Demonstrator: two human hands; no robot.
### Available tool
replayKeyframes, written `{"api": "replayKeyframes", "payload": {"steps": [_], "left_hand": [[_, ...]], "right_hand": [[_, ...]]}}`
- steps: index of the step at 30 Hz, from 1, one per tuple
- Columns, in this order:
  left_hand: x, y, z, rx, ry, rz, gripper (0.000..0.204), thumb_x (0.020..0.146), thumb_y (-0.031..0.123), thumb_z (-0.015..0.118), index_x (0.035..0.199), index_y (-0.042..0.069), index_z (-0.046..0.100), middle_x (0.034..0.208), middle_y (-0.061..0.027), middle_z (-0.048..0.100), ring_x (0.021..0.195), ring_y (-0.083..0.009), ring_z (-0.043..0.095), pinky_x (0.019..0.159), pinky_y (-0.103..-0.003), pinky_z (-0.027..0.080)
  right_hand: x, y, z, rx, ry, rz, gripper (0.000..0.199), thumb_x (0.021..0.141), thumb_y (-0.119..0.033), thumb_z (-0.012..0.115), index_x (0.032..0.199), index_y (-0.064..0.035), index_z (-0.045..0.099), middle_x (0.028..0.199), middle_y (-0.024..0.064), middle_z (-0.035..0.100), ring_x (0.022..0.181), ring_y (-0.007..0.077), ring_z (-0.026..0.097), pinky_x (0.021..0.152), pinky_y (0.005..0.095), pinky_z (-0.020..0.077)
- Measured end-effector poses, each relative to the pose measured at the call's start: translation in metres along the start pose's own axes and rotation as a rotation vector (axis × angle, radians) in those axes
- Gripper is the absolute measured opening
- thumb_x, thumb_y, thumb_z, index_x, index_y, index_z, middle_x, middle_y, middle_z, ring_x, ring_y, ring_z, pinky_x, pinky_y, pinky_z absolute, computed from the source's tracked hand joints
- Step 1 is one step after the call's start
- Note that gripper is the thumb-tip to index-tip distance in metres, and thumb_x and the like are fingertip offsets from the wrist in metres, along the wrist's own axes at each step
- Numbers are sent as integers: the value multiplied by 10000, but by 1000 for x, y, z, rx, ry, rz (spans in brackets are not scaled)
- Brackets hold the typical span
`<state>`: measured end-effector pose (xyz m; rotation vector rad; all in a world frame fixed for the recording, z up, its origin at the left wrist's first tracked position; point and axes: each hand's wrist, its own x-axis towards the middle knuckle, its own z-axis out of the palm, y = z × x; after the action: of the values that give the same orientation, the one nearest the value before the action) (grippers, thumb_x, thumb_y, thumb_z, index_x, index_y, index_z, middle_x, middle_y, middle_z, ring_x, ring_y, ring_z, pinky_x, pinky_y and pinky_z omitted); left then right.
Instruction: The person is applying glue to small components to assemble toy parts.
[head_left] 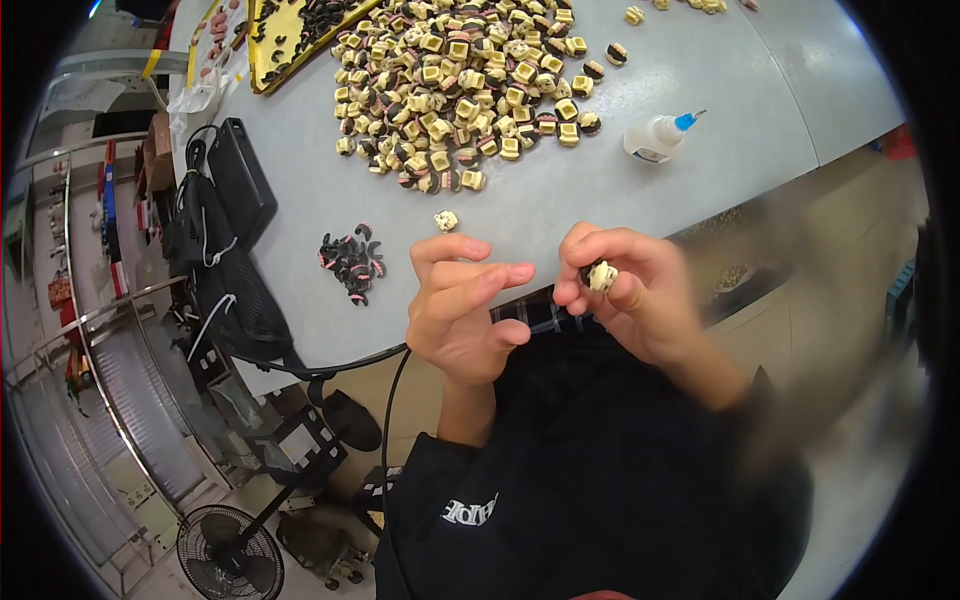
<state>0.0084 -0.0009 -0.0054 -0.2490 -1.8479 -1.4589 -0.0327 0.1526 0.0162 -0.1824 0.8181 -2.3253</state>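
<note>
My right hand (pixel 630 290) pinches a small cream block with a dark curved piece (pixel 601 275) between thumb and fingers, held up in front of my chest. My left hand (pixel 462 305) is beside it, fingers spread and holding nothing, its fingertips a short gap from the part. A single cream block (pixel 446 220) lies on the grey table (pixel 560 205) just beyond my left hand. A small heap of black curved pieces with pink edges (pixel 351 262) lies to the left of it.
A big pile of cream blocks with dark pieces (pixel 465 85) covers the far table. A white glue bottle with a blue tip (pixel 658 136) lies at the right. A yellow tray (pixel 285 35) sits far left. Black bags and cables (pixel 225 235) hang at the table's left edge; a floor fan (pixel 228 552) stands below.
</note>
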Motion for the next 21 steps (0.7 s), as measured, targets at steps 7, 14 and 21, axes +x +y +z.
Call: {"api": "replayKeyframes", "payload": {"steps": [7, 14, 21], "left_hand": [[0, 0, 0, 16, -10, -5, 343, 799, 356, 628, 972, 62, 592, 780, -54, 657, 836, -229, 475, 742, -321, 385], [0, -1, -2, 38, -49, 17, 346, 806, 358, 615, 989, 66, 584, 787, -61, 636, 859, -237, 464, 744, -334, 378], [3, 6, 6, 93, -12, -7, 294, 712, 336, 706, 891, 110, 649, 920, -58, 635, 895, -242, 462, 748, -342, 393]], "right_hand": [[-3, -1, -6, 9, 6, 76, 407, 824, -277, 609, 1046, 51, 517, 859, 149, 570, 717, 193, 573, 651, 278, 486], [0, -1, -8, -12, -47, 70, 497, 819, -252, 618, 1156, 58, 423, 884, 184, 597, 807, 228, 600, 705, 304, 491], [1, -3, -3, 2, -18, 48, 485, 871, -59, 527, 1275, 33, 276, 963, 174, 610, 889, 174, 584, 802, 262, 460]]}}
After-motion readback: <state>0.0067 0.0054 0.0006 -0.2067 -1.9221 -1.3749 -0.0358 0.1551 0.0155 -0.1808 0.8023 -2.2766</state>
